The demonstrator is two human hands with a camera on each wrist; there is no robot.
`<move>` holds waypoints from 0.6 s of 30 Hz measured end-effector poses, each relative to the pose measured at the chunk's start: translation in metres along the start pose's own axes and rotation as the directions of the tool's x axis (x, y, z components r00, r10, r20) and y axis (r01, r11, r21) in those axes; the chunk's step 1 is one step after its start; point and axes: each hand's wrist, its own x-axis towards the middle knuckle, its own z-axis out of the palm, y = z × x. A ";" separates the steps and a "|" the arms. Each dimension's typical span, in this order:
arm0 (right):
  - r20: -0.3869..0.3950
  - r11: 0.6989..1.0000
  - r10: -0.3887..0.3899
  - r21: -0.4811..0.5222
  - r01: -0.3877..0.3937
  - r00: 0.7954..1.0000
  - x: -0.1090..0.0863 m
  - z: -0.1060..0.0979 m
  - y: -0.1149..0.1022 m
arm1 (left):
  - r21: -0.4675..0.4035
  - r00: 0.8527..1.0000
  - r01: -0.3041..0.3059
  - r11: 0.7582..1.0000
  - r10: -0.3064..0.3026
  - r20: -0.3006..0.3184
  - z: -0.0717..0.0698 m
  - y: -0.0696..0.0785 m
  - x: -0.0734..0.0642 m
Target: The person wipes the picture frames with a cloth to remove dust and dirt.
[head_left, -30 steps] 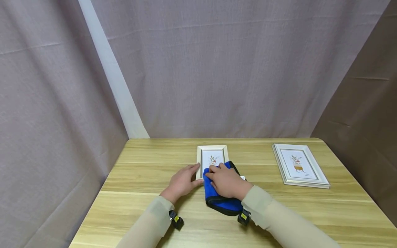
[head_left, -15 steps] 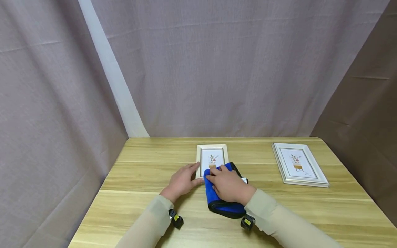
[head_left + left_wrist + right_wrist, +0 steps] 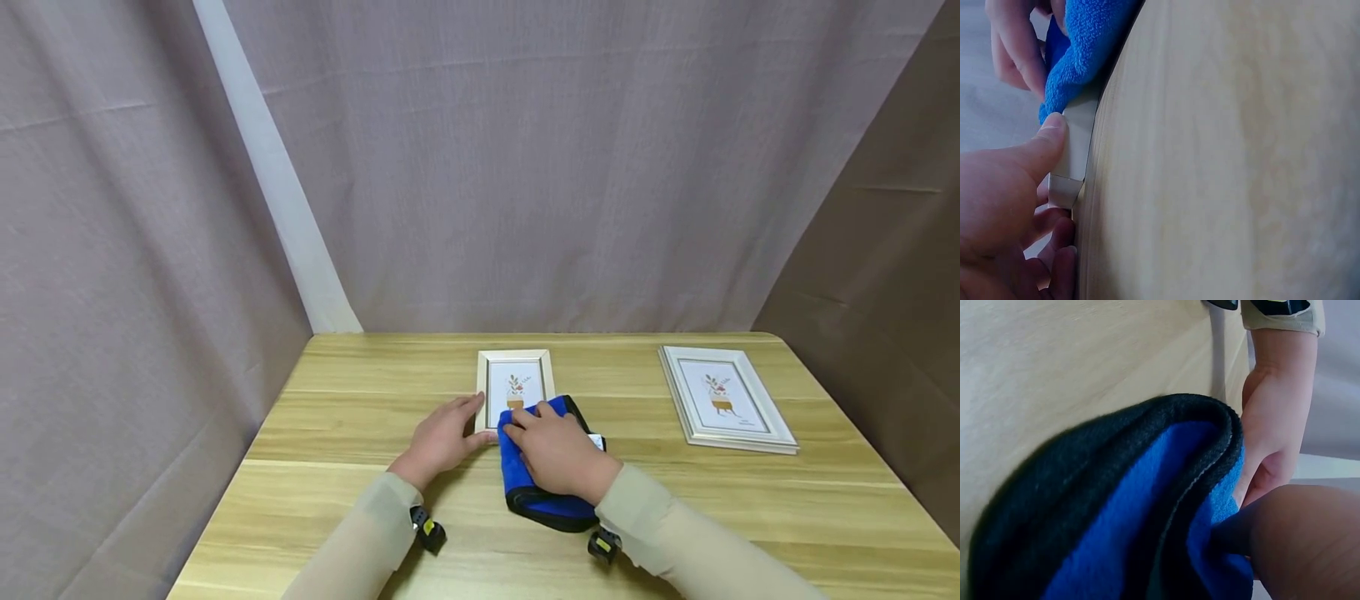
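Observation:
A small cream picture frame [image 3: 482, 379] with a plant print lies flat on the table in the head view. My left hand [image 3: 441, 437] grips its near left corner, thumb along the near edge and fingers at the left side. In the left wrist view that thumb presses the frame's edge [image 3: 1075, 147]. A folded blue cloth [image 3: 516, 475] with black trim covers the frame's near right part. My right hand [image 3: 553, 454] holds the cloth from above, fingertips on the frame's lower area. The right wrist view shows the cloth's layered folds [image 3: 1110, 519] beneath the right hand [image 3: 1310, 544].
A larger white picture frame [image 3: 684, 404], perhaps stacked on another, lies at the right of the wooden table [image 3: 375, 375]. A grey curtain [image 3: 525, 183] hangs behind the table's far edge. Both wrists carry small black devices.
My right hand and the cloth have slid slightly right and toward me, uncovering more of the print. The left hand and the small frame stay in place.

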 end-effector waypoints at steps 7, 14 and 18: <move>-0.015 1.000 0.002 0.020 -0.002 1.000 -0.009 0.000 0.008 | -0.009 1.000 0.000 1.000 0.000 -0.005 -0.002 0.001 -0.002; -0.038 0.999 -0.005 0.039 0.006 0.999 -0.018 0.000 0.017 | -0.019 1.000 0.000 1.000 0.000 -0.010 -0.003 0.003 -0.003; -0.047 0.999 -0.007 0.046 0.009 0.999 -0.024 0.001 0.023 | -0.026 1.000 0.010 1.000 -0.010 -0.002 -0.002 0.003 -0.003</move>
